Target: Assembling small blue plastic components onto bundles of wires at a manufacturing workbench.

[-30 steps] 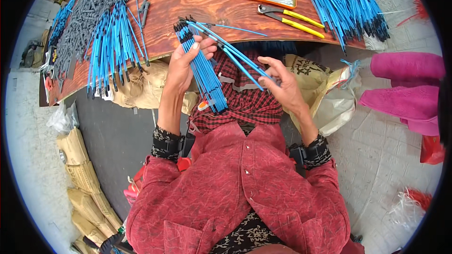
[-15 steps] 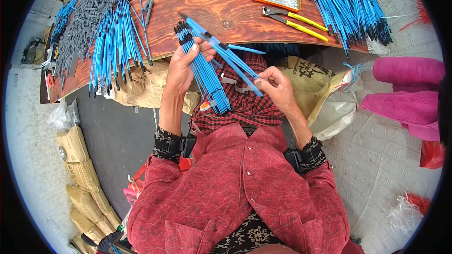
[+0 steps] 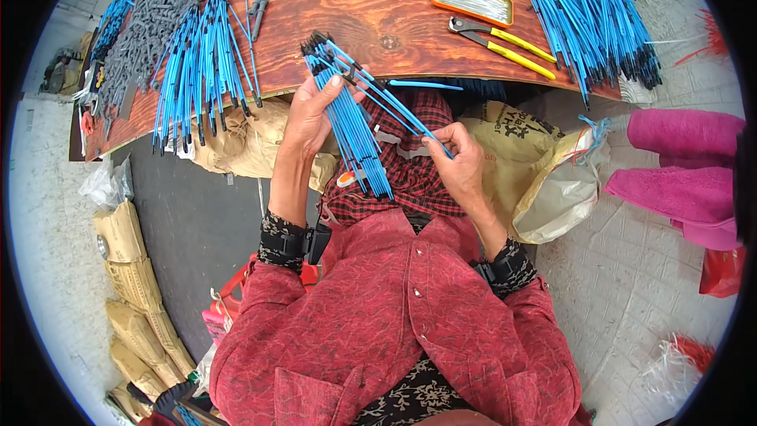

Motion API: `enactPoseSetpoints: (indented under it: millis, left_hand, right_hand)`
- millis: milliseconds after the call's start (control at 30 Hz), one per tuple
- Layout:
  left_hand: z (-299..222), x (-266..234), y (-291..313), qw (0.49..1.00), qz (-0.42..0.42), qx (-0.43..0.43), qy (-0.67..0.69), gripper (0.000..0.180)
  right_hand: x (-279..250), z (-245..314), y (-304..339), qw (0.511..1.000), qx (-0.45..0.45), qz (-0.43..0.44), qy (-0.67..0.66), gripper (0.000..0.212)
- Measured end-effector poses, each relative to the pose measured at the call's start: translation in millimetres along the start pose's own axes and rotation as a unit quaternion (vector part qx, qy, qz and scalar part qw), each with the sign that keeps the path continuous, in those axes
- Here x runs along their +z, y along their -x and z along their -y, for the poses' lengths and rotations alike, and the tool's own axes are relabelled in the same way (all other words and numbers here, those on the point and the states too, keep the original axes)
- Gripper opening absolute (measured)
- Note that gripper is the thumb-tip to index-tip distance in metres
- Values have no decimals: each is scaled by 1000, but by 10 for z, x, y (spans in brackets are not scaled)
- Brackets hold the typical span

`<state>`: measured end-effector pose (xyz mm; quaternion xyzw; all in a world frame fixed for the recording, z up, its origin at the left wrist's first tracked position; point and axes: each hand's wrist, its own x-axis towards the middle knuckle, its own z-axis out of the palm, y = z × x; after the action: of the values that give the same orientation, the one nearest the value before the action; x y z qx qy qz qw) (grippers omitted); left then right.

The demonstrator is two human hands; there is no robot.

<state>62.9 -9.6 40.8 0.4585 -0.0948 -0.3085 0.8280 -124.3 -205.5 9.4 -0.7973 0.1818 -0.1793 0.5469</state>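
My left hand is closed round a bundle of thin blue rods with black ends, held above my lap. The thumb lies across the front of the bundle, and its lower ends slant toward my right. My right hand pinches the near ends of a few blue rods. Those rods run up and left to the top of the bundle, where their far ends lie next to it. How many are pinched I cannot tell. Another blue rod lies along the table's near edge.
On the wooden table lie yellow-handled pincers, a tin of thin metal pins, grey plastic fittings and heaps of blue rods. An open sack stands at the right, beside pink towels.
The rods in my right hand have swung closer to the bundle, their far ends now at its top. My right hand has come slightly nearer. The table appears shifted a little right and down.
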Motion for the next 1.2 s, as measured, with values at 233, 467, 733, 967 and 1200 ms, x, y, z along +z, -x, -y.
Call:
enactPoseSetpoints:
  millis: [233, 467, 733, 967, 1200]
  left_hand:
    - [23, 19, 22, 1000, -11, -5, 1, 39]
    - [16, 74, 19, 999, -30, 7, -30, 38]
    - [-9, 7, 52, 998, -35, -41, -22, 27]
    - [-28, 206, 124, 998, 1, -62, -12, 28]
    - [-60, 136, 262, 997, 36, -44, -59, 48]
  right_hand:
    - [147, -84, 51, 999, 18, -19, -43, 17]
    - [195, -46, 162, 994, 56, 87, -45, 15]
    - [210, -158, 173, 972, 86, 169, -136, 17]
    - [431, -377, 150, 965, -8, 262, 2, 27]
    - [-134, 273, -336, 954, -53, 271, -115, 36]
